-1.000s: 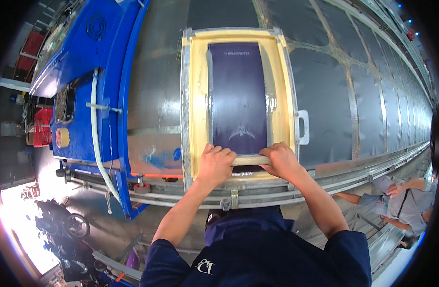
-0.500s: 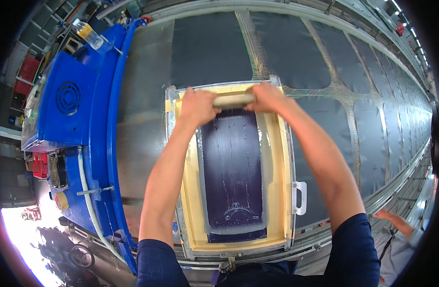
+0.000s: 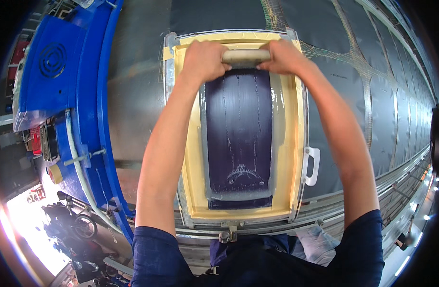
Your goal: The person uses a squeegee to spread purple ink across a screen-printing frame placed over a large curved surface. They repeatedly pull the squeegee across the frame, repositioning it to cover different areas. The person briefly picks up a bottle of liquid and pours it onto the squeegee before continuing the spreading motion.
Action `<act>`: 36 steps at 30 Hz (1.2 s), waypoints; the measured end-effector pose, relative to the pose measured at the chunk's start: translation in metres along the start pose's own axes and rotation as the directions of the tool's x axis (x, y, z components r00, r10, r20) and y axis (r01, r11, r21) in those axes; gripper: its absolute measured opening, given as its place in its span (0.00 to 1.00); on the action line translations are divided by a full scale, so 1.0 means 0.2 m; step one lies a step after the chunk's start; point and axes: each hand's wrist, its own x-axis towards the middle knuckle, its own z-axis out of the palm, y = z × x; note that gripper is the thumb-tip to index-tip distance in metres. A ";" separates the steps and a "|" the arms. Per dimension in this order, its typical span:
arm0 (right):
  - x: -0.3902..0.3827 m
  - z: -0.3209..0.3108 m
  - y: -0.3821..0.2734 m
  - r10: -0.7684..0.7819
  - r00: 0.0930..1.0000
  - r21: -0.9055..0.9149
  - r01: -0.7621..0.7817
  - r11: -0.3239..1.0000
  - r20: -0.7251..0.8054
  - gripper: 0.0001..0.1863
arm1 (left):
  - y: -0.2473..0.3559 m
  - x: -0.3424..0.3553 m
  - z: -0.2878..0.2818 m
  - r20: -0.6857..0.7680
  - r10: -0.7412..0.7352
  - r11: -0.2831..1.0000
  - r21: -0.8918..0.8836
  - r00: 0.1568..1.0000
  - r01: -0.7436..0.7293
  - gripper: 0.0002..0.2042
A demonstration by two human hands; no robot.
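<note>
Both my hands grip the ends of a pale squeegee [image 3: 246, 56] at the far end of a screen-printing frame [image 3: 300, 115]. My left hand [image 3: 204, 61] wraps its left end, and my right hand [image 3: 283, 56] wraps its right end. Yellow tape [image 3: 192, 158] lines the frame's inner borders. Between them lies the dark purple, wet-looking screen area [image 3: 239, 119], with thin streaks running lengthwise and a pale arched pattern [image 3: 242, 175] near its close end. The squeegee's lower edge sits against the screen, partly hidden by my fingers. A white handle [image 3: 313, 166] sticks out from the frame's right side.
Black fabric panels [image 3: 332, 124] lie in rows along the long table to the right. At the left stands a blue machine [image 3: 88, 100] with a pale hose [image 3: 75, 148]. A metal rail with a clamp [image 3: 225, 236] runs along the near edge, beside light cloth [image 3: 318, 243].
My view has shifted, so the frame sits higher in the picture. Both hands still hold the squeegee at the far end. Another person's arm at the right has left view.
</note>
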 end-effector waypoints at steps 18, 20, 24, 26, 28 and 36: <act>-1.74 0.75 -0.69 -0.110 0.994 0.082 0.110 0.991 -0.002 0.29 | 0.86 -1.82 0.27 -0.092 -0.014 0.996 -0.088 0.996 0.006 0.15; -1.72 0.71 -0.60 -0.078 0.997 0.369 0.066 0.927 0.016 0.34 | 0.87 -1.82 0.26 -0.041 -0.048 0.996 -0.080 0.998 0.045 0.17; -1.54 0.65 -0.27 0.367 0.675 0.347 -0.172 0.922 -0.640 0.27 | 0.87 -1.79 0.25 0.101 0.055 0.996 -0.082 0.993 -0.047 0.20; -1.46 0.70 -0.12 0.660 0.512 0.470 -0.463 0.751 -0.550 0.22 | 0.88 -1.83 0.24 0.025 0.041 0.996 -0.079 0.999 -0.039 0.21; -1.40 0.76 -0.02 0.748 0.547 0.600 -0.472 0.646 -0.375 0.20 | 0.90 -1.88 0.23 -0.077 0.032 0.997 -0.069 0.997 -0.037 0.21; -1.42 0.84 -0.04 0.759 0.519 0.772 -0.263 0.579 -0.393 0.19 | 1.10 -2.21 0.25 -0.292 0.042 0.994 -0.085 0.956 -0.070 0.17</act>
